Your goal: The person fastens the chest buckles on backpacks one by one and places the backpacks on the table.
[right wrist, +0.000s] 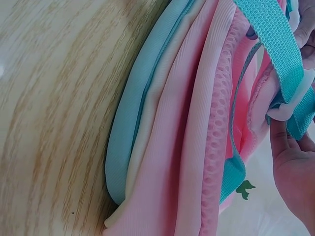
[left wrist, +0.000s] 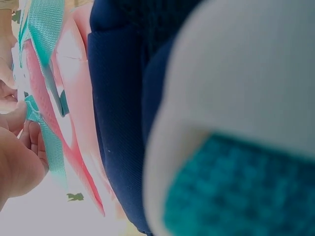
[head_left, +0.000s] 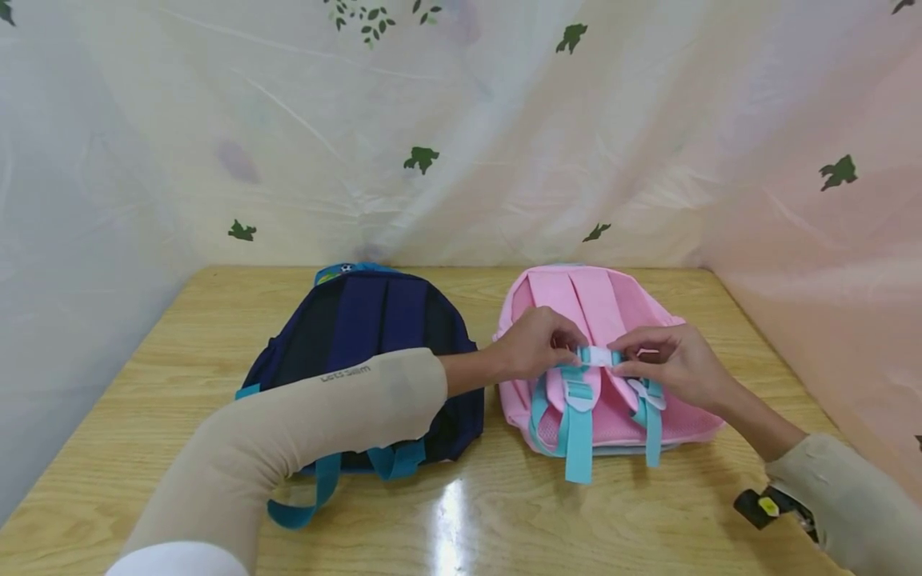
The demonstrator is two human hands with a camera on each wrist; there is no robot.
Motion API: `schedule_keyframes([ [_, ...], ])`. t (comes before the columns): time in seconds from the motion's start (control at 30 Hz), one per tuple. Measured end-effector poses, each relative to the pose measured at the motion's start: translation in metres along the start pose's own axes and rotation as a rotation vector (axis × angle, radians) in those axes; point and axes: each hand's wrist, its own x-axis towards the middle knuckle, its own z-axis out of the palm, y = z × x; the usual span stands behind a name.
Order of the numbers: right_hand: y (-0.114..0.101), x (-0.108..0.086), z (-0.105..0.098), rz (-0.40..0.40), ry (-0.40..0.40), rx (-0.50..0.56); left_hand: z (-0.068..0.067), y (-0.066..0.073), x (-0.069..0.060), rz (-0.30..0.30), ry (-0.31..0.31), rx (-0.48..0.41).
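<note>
A pink backpack (head_left: 555, 292) lies on the table with its padded shoulder straps facing up. Across those straps runs a teal chest strap with a white buckle (head_left: 597, 357) in its middle. My left hand (head_left: 536, 344) pinches the strap at the buckle's left end, and my right hand (head_left: 673, 364) pinches it at the right end. Teal webbing (left wrist: 51, 147) hangs by the left hand's fingers in the left wrist view. Seen from the right wrist, a white strap adjuster (right wrist: 290, 105) sits right by the fingers. Whether the buckle's halves are fully joined cannot be made out.
A dark blue backpack (head_left: 450, 320) lies to the left, partly under my left forearm, its blue strap (head_left: 295, 514) trailing toward me. A black object with a yellow patch (head_left: 769, 506) is by my right sleeve. Leaf-patterned cloth (head_left: 490, 200) hangs behind the wooden table (head_left: 180, 384).
</note>
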Motion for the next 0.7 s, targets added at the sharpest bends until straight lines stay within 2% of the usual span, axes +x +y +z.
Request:
schedule_keyframes([
  [0.23,0.0013,-0.0005,0.0015,0.013,-0.009,-0.009,-0.0008,0.0017,-0.0009,-0.014,-0.014,-0.001],
  [0.53,0.0016,-0.0024,0.0028,0.014,-0.025,-0.102,0.0019,0.0002,-0.0027,-0.03,-0.024,0.023],
  [0.7,0.0008,-0.0044,0.005,0.002,-0.031,-0.155,0.0012,0.0001,-0.0053,-0.043,-0.063,0.055],
])
